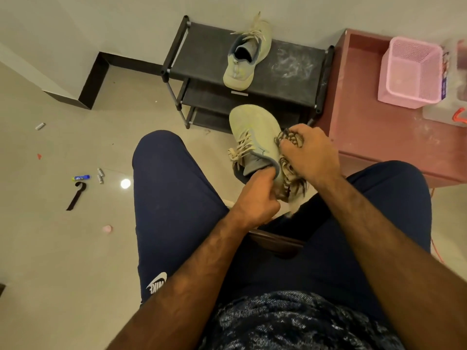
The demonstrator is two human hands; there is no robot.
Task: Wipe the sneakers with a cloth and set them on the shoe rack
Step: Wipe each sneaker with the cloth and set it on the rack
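- The left hand grips the held sneaker only by its heel collar, fingers curled over the rim. In my judgement, a hard stroke could twist the shoe out of that small hold and drop it to the floor.
- The right hand bunches the patterned cloth against the shoe's side, fingers closed round it. A loose tail hangs below and could snag the laces.
- The rack's top shelf shows pale smears, so a wiped sole set there may pick up dirt again.
- The second sneaker lies on the shoe rack with its heel over the front edge; a knock while placing its mate could tip it off.
- Count: two sneakers, one held above the knees and one on the rack; one cloth; one rack; one pink basket on the red counter.
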